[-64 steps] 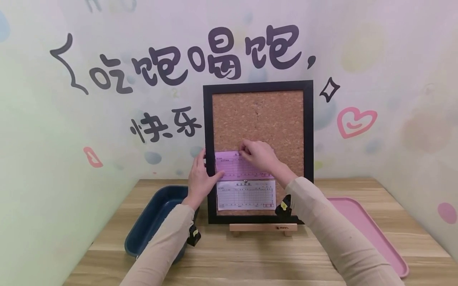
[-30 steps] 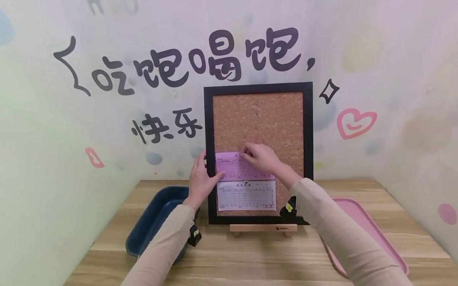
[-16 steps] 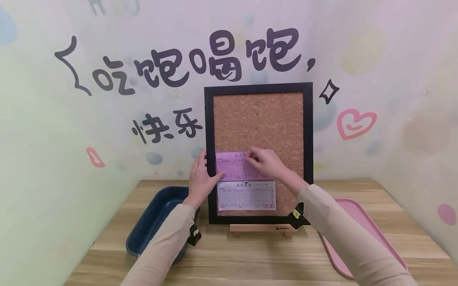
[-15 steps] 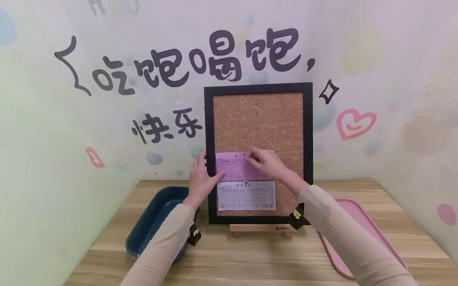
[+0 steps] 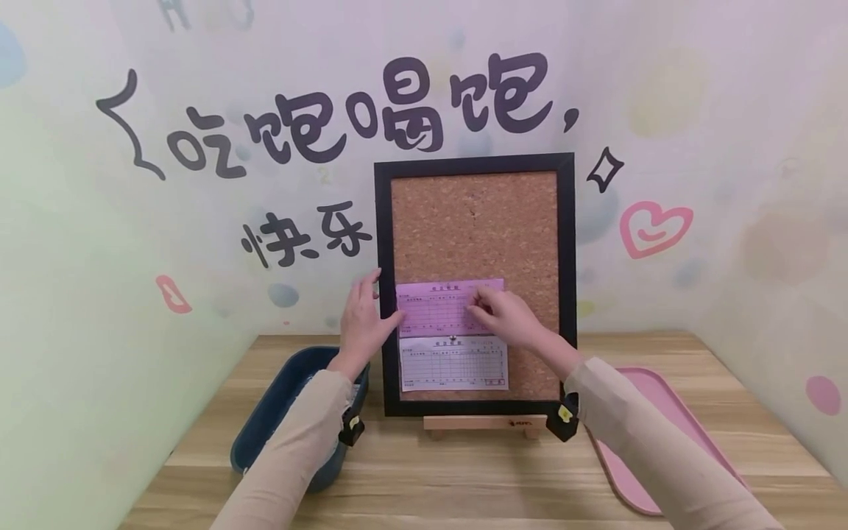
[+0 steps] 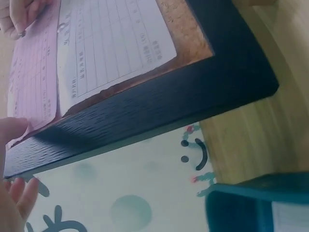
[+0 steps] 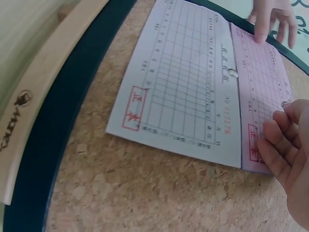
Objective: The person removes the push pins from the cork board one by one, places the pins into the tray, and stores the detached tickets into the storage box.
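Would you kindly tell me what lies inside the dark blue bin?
The left arm covers much of the blue bin. The left wrist view shows a pale patch inside; nothing more can be made out.

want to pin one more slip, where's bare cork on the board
Bare cork fills the black-framed cork board above the pink paper slip. A narrow strip runs right of the white paper slip. The lower left is crowded.

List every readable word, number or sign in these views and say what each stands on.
"吃饱喝饱," painted on the wall.
"快乐" on the wall, left of the cork board.
Heart and star signs on the wall, right of the board.
A dark logo on the wooden easel: blurred.
White form and pink form: print and red stamps too small to read.
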`<state>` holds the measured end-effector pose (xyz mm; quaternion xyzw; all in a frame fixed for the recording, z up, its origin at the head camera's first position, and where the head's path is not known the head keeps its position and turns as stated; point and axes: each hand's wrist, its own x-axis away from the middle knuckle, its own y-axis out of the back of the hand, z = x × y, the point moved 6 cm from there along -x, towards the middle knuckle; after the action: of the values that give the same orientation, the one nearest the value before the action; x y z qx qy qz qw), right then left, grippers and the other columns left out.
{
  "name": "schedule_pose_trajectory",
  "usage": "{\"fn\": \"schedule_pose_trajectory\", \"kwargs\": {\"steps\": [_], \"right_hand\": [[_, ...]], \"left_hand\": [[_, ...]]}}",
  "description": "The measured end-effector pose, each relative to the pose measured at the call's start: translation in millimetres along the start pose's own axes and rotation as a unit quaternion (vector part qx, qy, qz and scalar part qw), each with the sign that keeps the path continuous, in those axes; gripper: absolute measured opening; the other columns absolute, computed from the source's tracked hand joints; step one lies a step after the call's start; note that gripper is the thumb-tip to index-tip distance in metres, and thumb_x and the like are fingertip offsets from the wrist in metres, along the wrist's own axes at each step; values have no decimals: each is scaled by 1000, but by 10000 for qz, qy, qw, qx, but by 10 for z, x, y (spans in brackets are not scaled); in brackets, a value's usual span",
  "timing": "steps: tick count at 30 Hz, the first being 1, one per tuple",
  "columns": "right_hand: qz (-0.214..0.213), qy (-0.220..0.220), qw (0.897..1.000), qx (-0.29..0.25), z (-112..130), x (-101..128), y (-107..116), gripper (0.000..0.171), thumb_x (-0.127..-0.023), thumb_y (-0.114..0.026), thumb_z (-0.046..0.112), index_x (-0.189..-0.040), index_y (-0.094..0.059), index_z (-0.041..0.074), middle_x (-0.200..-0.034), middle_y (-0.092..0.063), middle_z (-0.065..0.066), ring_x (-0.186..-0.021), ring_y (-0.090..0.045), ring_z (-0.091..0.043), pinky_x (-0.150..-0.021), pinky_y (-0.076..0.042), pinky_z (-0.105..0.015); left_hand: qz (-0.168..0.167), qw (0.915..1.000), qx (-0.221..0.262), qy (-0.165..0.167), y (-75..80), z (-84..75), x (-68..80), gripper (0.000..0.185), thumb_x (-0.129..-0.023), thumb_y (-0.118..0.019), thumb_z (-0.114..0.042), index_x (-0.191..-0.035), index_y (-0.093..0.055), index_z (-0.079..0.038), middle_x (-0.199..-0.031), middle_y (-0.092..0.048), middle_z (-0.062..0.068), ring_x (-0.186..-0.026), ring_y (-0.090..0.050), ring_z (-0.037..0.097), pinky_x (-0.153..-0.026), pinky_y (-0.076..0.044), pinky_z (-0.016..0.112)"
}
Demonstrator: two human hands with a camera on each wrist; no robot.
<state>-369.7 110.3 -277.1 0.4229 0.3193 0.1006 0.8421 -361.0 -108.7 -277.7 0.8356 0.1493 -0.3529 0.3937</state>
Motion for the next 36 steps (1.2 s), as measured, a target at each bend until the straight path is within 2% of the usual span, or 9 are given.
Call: {"fn": "schedule_pose_trajectory", "kwargs": {"steps": [3,6,8,12,19,23,27,31,36], "right_hand": [[23,-53,10000,3,-14,32,-5,6,-90,-57,15,-87,-56,10,-65,-49,2,-56,-42,-10,-50,-35,-24],[30,-68,10000,-8,-24,55,-13,6,-89,-57,15,-87,-56,10,-65,-49,2,-55,-42,-10,-50,-35,-24],[31,-95,9999,-23,-30,71,-19,6,-89,-57,15,-87,-55,10,-65,-49,2,-56,-42,-10,-50,-35,-24],[24,-158,9999,-45,-37,103,-31,6,-89,-58,14,-86,-54,10,-65,-48,2,-56,-43,-11,-50,-35,-25],[-17,-142,9999,-7,-13,133,-38,6,-89,-57,13,-86,-55,9,-63,-48,3,-55,-41,-10,-50,-34,-24],[-32,-169,9998,38,-14,141,-39,6,-89,-57,13,-86,-56,9,-63,-47,3,-55,-40,-9,-49,-33,-24],[-28,-155,9999,32,-19,140,-44,5,-89,-58,14,-87,-56,9,-63,-48,3,-55,-41,-10,-49,-34,-24],[-4,-167,9999,27,-30,139,-49,5,-89,-58,14,-88,-56,9,-64,-48,2,-56,-42,-10,-50,-34,-24],[-22,-148,9999,70,-33,139,-43,5,-88,-58,14,-88,-56,9,-64,-49,2,-56,-42,-10,-50,-35,-24]], "left_hand": [[-191,9980,-348,-490,40,-77,-44,70,-71,-77,-18,-130,-41,-4,-123,-44,15,-101,-51,26,-78,-50,35],[-263,9920,-733,-995,71,-170,-84,69,-70,-77,-16,-129,-44,-2,-121,-46,16,-106,-49,26,-82,-49,35],[-212,9875,-928,-1260,82,-229,-112,68,-70,-78,-16,-128,-45,-1,-118,-49,16,-107,-49,26,-84,-48,35],[67,9840,-970,-1491,85,-316,-177,68,-69,-78,-15,-127,-46,0,-117,-51,17,-108,-48,27,-90,-44,36],[613,9824,-813,-1564,53,-383,-287,75,-68,-79,-17,-130,-41,2,-116,-51,17,-101,-51,27,-87,-45,37],[1024,9801,-896,-1444,8,-385,-315,72,-69,-79,-19,-128,-43,1,-113,-51,15,-95,-51,26,-80,-48,36],[1334,9778,-960,-1296,-24,-373,-319,67,-70,-78,-21,-126,-46,-1,-110,-52,12,-94,-50,24,-78,-48,35],[1478,9762,-975,-1253,-41,-367,-317,61,-71,-77,-21,-123,-49,-3,-108,-53,10,-93,-50,23,-77,-47,34],[1547,9741,-931,-1359,-64,-375,-310,55,-71,-77,-19,-117,-53,-4,-104,-54,9,-90,-51,22,-75,-46,34]]}}
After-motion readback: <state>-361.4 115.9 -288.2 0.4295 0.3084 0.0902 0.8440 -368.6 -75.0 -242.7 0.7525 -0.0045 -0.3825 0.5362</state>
